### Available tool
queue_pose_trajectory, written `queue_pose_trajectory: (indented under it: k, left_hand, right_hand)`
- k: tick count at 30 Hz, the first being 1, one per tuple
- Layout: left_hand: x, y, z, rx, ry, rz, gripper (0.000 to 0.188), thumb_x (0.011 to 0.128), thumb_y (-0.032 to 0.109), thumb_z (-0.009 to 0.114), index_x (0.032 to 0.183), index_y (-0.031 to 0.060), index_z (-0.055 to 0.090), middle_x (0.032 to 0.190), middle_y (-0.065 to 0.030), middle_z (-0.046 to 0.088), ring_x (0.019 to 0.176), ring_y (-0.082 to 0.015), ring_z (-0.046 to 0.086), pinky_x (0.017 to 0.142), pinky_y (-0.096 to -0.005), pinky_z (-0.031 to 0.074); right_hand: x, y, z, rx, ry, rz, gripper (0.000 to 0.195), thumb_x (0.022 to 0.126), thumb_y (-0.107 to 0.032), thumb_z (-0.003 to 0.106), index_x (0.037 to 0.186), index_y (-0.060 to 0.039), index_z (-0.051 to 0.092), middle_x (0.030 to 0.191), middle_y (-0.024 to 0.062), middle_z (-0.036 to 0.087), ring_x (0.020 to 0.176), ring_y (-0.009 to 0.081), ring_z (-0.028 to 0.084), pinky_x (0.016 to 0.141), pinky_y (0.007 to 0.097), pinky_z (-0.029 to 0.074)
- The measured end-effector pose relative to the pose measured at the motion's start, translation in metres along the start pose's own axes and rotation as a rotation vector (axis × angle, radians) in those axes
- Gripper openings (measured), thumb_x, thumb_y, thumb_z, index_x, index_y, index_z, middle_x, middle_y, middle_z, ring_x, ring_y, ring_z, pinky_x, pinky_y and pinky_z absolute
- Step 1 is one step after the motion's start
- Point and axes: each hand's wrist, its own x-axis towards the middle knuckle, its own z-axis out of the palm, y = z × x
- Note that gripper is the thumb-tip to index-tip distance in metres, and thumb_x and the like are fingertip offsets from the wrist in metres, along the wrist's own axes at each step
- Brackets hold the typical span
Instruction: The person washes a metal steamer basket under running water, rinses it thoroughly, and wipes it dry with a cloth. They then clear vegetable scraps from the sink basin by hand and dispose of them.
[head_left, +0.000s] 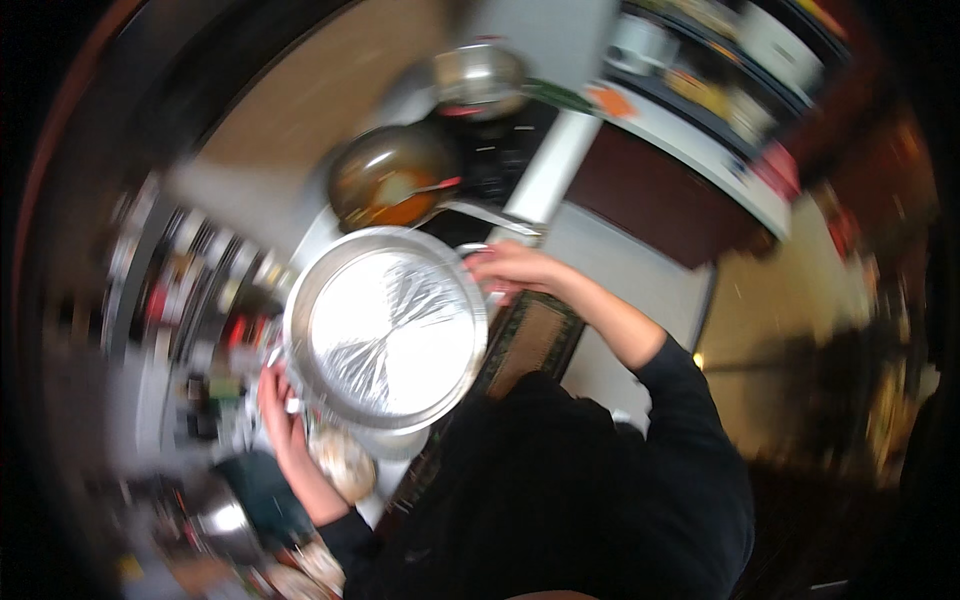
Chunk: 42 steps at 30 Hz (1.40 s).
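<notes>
Both my hands carry a wide, shiny stainless-steel pot (390, 330) in front of my body. My right hand (514, 266) is closed around the loop handle on its right side. At the lower left rim, my left hand (283, 412) grips the opposite handle, partly blurred. The pot's bright inner base faces up to me, with streaky reflections. Just beyond its far rim is a dark wok (360, 169) holding orange-brown liquid. A utensil with a red tip (448, 182) rests in the wok.
A steel pot (480, 82) stands on the black cooktop (495, 161). Spice racks (195, 274) line the left. Below my pot are a pale round item (343, 463) and a steel pan (225, 517). A patterned mat (532, 337) covers some floor; a loaded shelf (697, 67) stands upper right.
</notes>
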Motion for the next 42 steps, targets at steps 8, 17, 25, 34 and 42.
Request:
queue_pose_trajectory:
  k: [8,17,25,34,42]
  left_hand:
    - [-0.009,0.007,-0.035,-0.073,-0.132,-0.094,0.041,0.107,0.034,0.047,0.103,-0.0017,0.066,0.066,0.0077,0.035,0.059,-0.0044,0.032,0.054,-0.0219,0.028]
    - [-0.053,-0.008,-0.094,-0.199,-0.045,-0.152,0.054,0.109,0.044,0.035,0.127,0.0001,0.061,0.078,0.0051,0.056,0.06,-0.0022,0.038,0.05,-0.0197,0.031]
    - [-0.084,-0.06,-0.166,-0.205,0.208,-0.109,0.025,0.104,0.026,0.053,0.118,0.0088,0.063,0.092,0.002,0.063,0.071,-0.0016,0.048,0.056,-0.0166,0.034]
    - [-0.094,-0.114,-0.155,-0.273,0.259,-0.214,0.022,0.099,0.03,0.063,0.112,0.0132,0.064,0.089,0.0047,0.06,0.073,-0.0024,0.051,0.061,-0.0179,0.038]
    - [-0.101,-0.117,-0.123,-0.21,0.119,-0.243,0.016,0.1,0.023,0.058,0.112,0.0124,0.062,0.091,0.0023,0.059,0.073,-0.0043,0.05,0.059,-0.0178,0.036]
  right_hand:
    - [0.011,0.036,0.043,0.168,-0.04,0.217,0.039,0.083,0.002,0.05,0.12,0.0122,0.059,0.102,0.0164,0.07,0.07,0.0118,0.066,0.056,0.0297,0.064]
    - [0.007,0.034,0.065,0.164,0.048,0.249,0.041,0.076,0.004,0.049,0.114,0.0126,0.061,0.096,0.0193,0.07,0.064,0.0152,0.065,0.048,0.0321,0.062]
    - [-0.01,0.044,0.063,0.124,0.163,0.188,0.039,0.073,0.004,0.051,0.108,0.0095,0.064,0.099,0.0172,0.068,0.066,0.0144,0.064,0.048,0.0291,0.061]
    - [-0.031,0.04,0.081,0.198,0.339,0.087,0.039,0.07,0.006,0.054,0.108,0.0094,0.064,0.095,0.0151,0.069,0.069,0.0161,0.066,0.053,0.0301,0.062]
    - [-0.035,0.056,0.086,0.292,0.255,0.155,0.039,0.074,0.004,0.051,0.112,0.0109,0.061,0.093,0.0178,0.07,0.066,0.0171,0.068,0.056,0.0308,0.065]
